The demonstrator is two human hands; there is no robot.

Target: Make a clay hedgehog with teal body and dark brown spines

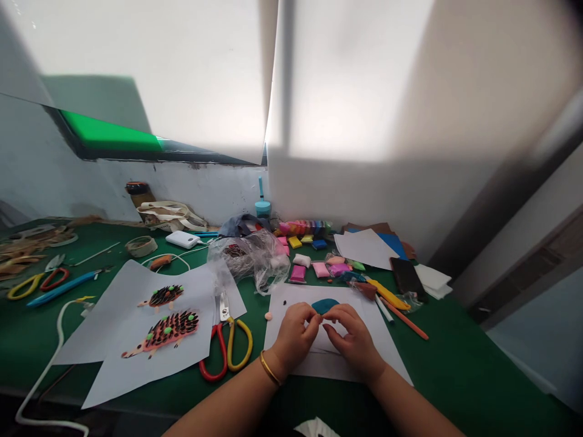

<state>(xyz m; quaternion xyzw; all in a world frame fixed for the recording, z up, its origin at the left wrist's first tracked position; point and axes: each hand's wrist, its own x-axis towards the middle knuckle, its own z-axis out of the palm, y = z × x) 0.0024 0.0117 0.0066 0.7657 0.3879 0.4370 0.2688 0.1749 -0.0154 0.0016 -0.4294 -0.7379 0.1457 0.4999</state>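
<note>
My left hand (298, 337), with a gold bangle at its wrist, has its thumb and fingers pinched together above a white paper sheet (387, 349). Fingertip to fingertip with it, my right hand (355, 343) has its fingers curled inward. Whatever lies between the fingertips is too small or hidden to name. Just beyond them is a flat, rounded teal-blue piece (324, 304), partly covered by the fingers. A small dark bit (285, 302) lies on the sheet's left part, and a pale peach bit (268, 315) sits at its left edge.
Left of the sheet are red-and-yellow scissors (231, 343) and papers bearing two hedgehog figures (170, 331). Behind lie a clear plastic bag (246, 255) and several coloured clay packets (298, 273). To the right are a black phone (409, 279) and an orange stick (410, 321).
</note>
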